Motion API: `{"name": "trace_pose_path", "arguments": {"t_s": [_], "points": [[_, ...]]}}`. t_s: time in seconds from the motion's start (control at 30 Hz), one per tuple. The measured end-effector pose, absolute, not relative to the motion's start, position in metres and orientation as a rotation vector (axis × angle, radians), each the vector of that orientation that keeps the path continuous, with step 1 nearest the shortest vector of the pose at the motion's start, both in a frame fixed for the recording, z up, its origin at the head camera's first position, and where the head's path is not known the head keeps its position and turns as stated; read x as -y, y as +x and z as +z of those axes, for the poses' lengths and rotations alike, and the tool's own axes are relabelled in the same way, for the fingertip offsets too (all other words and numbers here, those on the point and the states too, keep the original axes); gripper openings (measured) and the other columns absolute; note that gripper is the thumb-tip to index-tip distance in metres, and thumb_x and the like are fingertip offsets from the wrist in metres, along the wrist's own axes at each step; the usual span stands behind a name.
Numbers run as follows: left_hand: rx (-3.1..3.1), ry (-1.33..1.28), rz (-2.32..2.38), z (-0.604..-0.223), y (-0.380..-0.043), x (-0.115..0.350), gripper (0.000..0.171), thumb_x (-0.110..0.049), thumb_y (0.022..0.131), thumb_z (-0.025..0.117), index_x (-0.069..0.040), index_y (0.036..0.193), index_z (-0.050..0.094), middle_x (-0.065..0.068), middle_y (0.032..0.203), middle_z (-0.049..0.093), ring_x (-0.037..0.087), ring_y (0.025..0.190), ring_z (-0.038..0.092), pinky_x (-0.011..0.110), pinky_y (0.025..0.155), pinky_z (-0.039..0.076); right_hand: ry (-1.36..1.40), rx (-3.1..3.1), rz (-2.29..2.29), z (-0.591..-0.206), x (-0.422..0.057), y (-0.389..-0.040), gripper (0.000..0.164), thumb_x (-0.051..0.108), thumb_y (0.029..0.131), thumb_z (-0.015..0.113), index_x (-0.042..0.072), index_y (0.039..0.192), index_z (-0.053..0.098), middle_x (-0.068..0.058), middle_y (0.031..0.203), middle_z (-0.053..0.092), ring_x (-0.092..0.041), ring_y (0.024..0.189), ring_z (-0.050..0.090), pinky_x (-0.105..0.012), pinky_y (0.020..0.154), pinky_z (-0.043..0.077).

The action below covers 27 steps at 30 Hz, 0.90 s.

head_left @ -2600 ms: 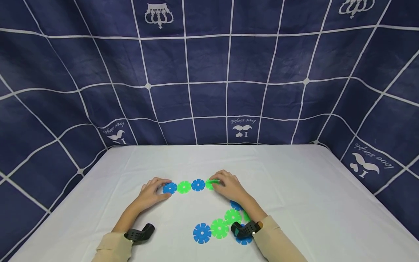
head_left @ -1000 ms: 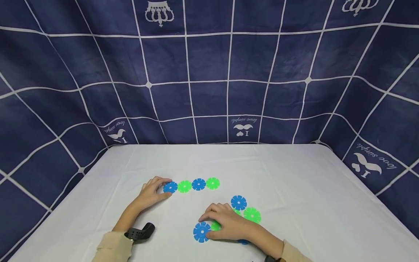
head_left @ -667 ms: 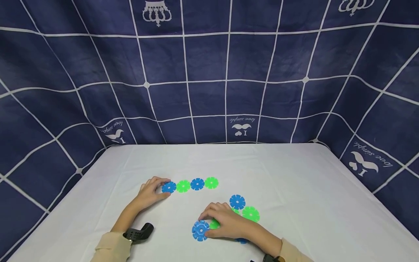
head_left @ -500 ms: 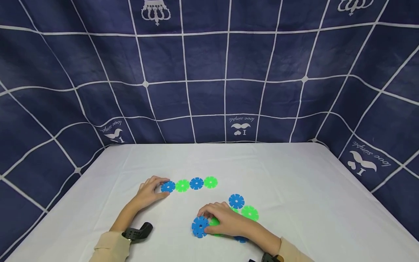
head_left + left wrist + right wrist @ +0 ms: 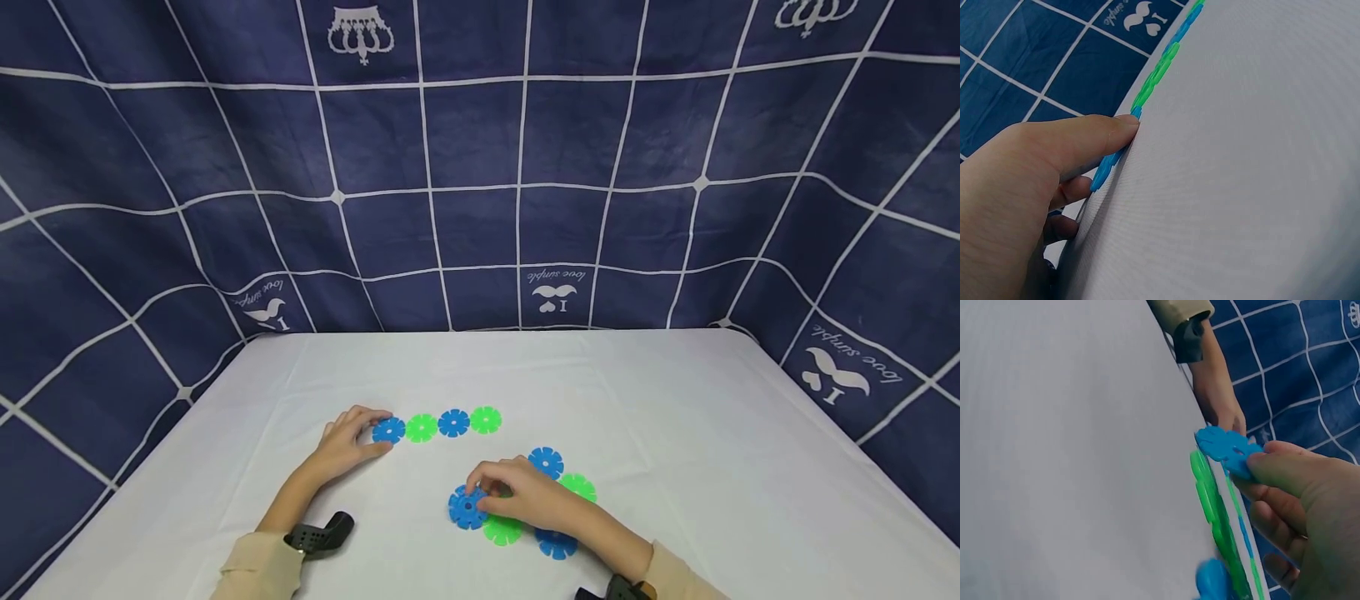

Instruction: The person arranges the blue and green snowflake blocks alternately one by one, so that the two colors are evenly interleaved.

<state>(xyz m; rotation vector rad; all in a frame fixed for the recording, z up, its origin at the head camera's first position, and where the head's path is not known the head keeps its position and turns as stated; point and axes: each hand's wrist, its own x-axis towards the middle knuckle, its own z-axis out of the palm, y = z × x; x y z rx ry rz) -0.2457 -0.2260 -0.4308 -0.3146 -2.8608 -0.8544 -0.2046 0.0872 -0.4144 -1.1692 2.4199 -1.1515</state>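
Observation:
My right hand point(image 5: 528, 496) pinches a blue notched interlocking disc point(image 5: 1229, 449) between thumb and fingertips. In the right wrist view this disc is raised and tilted. My left hand point(image 5: 341, 446) holds the blue disc point(image 5: 388, 431) at the left end of a row, thumb and forefinger at its edges. Rightward along that row lie a green disc point(image 5: 422, 428), a blue one and another green disc point(image 5: 486, 420), edge to edge. Beside and under my right hand are a green disc point(image 5: 502, 532), a blue disc point(image 5: 557, 546), another blue disc point(image 5: 546, 462) and a green one point(image 5: 580, 487), partly covered.
A white cloth point(image 5: 675, 433) covers the table. Dark blue curtain with white grid lines point(image 5: 480, 225) stands behind it and along both sides. Each wrist wears a black strapped device point(image 5: 322, 535).
My right hand has left the row's right-end green disc, moved down to the loose discs, and picked up a blue one, now raised slightly. My left hand stays put.

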Motion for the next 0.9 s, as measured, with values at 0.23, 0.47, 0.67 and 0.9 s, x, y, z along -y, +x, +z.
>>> {"name": "trace_pose_path", "arguments": {"t_s": [0.23,0.47,0.67,0.9], "points": [[2.872,-0.303,-0.868,-0.430,-0.247,0.225,0.050,-0.040,0.076,0.069,-0.015,0.118,0.059,0.004,0.106,0.054,0.018,0.094,0.046,0.032,0.074,0.024,-1.062,-2.469,-1.227,-0.407,-0.096,-0.214,0.010,0.021,0.089,0.057,0.022,0.094,0.065,0.009,0.083,0.064,0.000,0.073,0.047,-0.018,0.069,0.041],[2.873,-0.306,-0.851,-0.433,-0.246,0.226,0.050,-0.041,0.076,0.069,-0.016,0.118,0.059,0.003,0.104,0.053,0.018,0.094,0.046,0.032,0.074,0.024,-0.918,-2.586,-1.273,-0.403,-0.107,-0.223,0.011,0.026,0.089,0.057,0.023,0.095,0.066,0.008,0.092,0.064,-0.006,0.081,0.048,-0.022,0.073,0.039],[2.871,-0.310,-0.850,-0.434,-0.246,0.226,0.051,-0.043,0.076,0.067,-0.016,0.119,0.058,0.005,0.109,0.053,0.021,0.100,0.047,0.033,0.075,0.025,-0.779,-2.701,-1.336,-0.403,-0.118,-0.235,0.013,0.023,0.087,0.059,0.019,0.099,0.065,0.006,0.090,0.063,-0.010,0.079,0.047,-0.021,0.066,0.040],[2.869,-0.315,-0.844,-0.432,-0.246,0.227,0.051,-0.041,0.076,0.068,-0.015,0.119,0.058,0.004,0.106,0.053,0.021,0.099,0.047,0.034,0.076,0.025,-0.613,-2.764,-1.393,-0.413,-0.132,-0.250,0.012,0.022,0.087,0.060,0.018,0.097,0.065,0.003,0.081,0.056,-0.011,0.072,0.045,-0.020,0.060,0.038]]}}
